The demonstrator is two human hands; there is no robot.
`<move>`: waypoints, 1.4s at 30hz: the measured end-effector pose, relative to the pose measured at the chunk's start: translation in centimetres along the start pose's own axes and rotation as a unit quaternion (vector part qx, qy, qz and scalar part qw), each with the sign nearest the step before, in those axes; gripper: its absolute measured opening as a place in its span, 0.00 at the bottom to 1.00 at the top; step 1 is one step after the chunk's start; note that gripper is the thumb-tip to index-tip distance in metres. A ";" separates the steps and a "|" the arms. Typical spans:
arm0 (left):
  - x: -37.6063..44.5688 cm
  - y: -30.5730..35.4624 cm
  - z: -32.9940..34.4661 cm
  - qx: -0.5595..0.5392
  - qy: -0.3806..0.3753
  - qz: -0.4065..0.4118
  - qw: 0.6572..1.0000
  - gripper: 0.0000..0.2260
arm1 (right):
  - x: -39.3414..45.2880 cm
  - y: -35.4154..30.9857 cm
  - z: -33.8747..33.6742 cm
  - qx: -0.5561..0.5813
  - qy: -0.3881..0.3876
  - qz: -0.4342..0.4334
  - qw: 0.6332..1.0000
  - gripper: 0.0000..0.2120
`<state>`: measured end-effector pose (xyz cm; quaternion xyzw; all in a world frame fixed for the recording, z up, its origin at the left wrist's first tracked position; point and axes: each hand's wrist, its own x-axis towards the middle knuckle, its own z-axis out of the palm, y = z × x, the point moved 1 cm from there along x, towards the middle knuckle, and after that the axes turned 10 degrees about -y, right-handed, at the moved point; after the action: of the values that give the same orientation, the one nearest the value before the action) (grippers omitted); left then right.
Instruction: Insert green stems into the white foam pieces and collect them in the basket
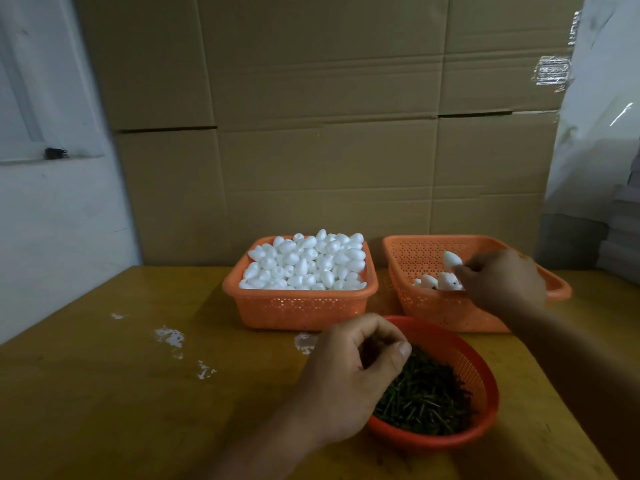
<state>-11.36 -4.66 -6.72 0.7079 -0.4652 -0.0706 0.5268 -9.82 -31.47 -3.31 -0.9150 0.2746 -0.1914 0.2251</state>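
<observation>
The left hand [349, 375] hovers over the near rim of a round red basket [478, 372] of green stems [426, 396], fingers curled toward the thumb; whether they pinch a stem cannot be told. The right hand [502, 282] reaches into an orange basket [433, 306], fingertips pinching a white foam piece [452, 259] above a few others. Beyond the left hand, another orange basket [301, 306] is heaped with white foam pieces [308, 263]. All sit on a yellow table [138, 393].

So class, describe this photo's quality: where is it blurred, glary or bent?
Head view: dim warm light; the right hand over the collecting basket is motion-blurred; glare on the plastic sheet at right; wide-angle bending tilts the table edges.
</observation>
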 end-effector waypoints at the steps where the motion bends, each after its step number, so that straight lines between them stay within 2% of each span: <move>1: 0.0 0.0 0.0 0.001 -0.001 -0.001 1.000 0.07 | 0.7 0.2 0.0 -0.019 -0.010 0.018 1.000 0.22; 5: 0.0 0.0 -0.1 0.006 0.000 0.000 1.000 0.07 | 2.3 -0.1 0.1 -0.086 -0.054 0.058 0.993 0.21; 12: 0.0 -0.1 -0.2 0.017 -0.005 0.003 1.000 0.06 | 2.9 -1.0 -0.1 -0.130 -0.108 0.056 0.984 0.12; 16: 0.0 -0.2 -0.2 0.032 -0.002 0.010 0.999 0.06 | 1.9 -1.4 -0.4 -0.133 -0.096 0.051 0.985 0.09; 22: 0.0 -0.4 -0.5 0.033 0.006 0.011 0.999 0.07 | -1.3 -1.7 -1.0 0.012 -0.027 -0.035 0.999 0.16; 26: 0.3 -0.7 -1.2 0.056 0.058 0.000 0.997 0.09 | -5.8 -2.5 -1.7 0.095 -0.016 -0.131 0.987 0.11; 29: 0.8 -0.9 -2.1 0.067 0.097 -0.021 0.993 0.12 | -9.7 -2.8 -2.1 0.167 -0.016 -0.167 0.972 0.15; 33: 2.4 -1.3 -4.5 0.052 0.145 -0.072 0.985 0.13 | -12.3 -2.7 -1.0 0.155 -0.029 -0.204 0.966 0.16; 35: 3.7 -1.5 -6.1 0.090 0.161 -0.093 0.978 0.12 | -12.7 -2.8 -0.4 0.144 -0.037 -0.217 0.965 0.14; 39: 7.6 -2.8 -9.4 0.199 0.113 -0.136 0.964 0.13 | -12.7 -2.8 0.1 0.160 -0.048 -0.216 0.962 0.14; 42: 11.0 -4.4 -11.2 0.328 -0.009 -0.171 0.929 0.16 | -12.9 -2.7 0.2 0.167 -0.045 -0.213 0.962 0.12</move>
<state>3.92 -5.02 -1.09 0.9091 -0.3392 -0.0093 0.2416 -18.56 -21.81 -5.04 -0.9096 0.0273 -0.2363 0.3407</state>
